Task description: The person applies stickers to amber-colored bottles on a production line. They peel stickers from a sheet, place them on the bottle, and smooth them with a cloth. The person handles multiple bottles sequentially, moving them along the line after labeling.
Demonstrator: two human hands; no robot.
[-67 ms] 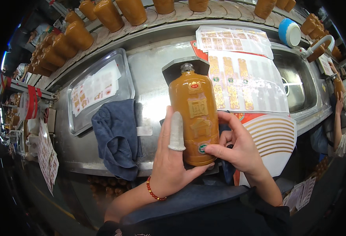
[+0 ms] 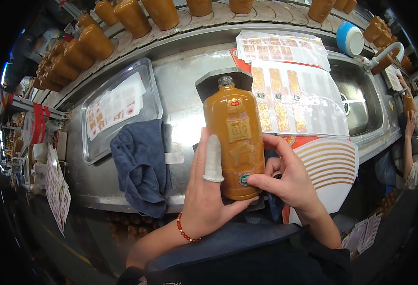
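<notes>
Between my two hands stands an amber-brown glass bottle (image 2: 240, 137), its bare neck pointing away from me and gold and green decals on its front. My left hand (image 2: 209, 190), with a pale cloth sleeve on one finger, closes along the bottle's left side and under its base. My right hand (image 2: 285, 175) grips the lower right side, its thumb pressed beside a small round green decal (image 2: 244, 179) near the base. Behind the bottle's neck is a dark grey angular block (image 2: 206, 85). A crumpled blue cloth (image 2: 140, 164) lies left of my left hand.
A metal tray (image 2: 152, 102) with decal sheets sits at the left. Right of the bottle lie more decal sheets (image 2: 313, 97) and a sheet of gold stripes (image 2: 330, 166), beside a sink (image 2: 370, 95). Brown bottles (image 2: 133, 19) line a slatted conveyor (image 2: 190, 23). A co-worker's arm (image 2: 410, 128) shows far right.
</notes>
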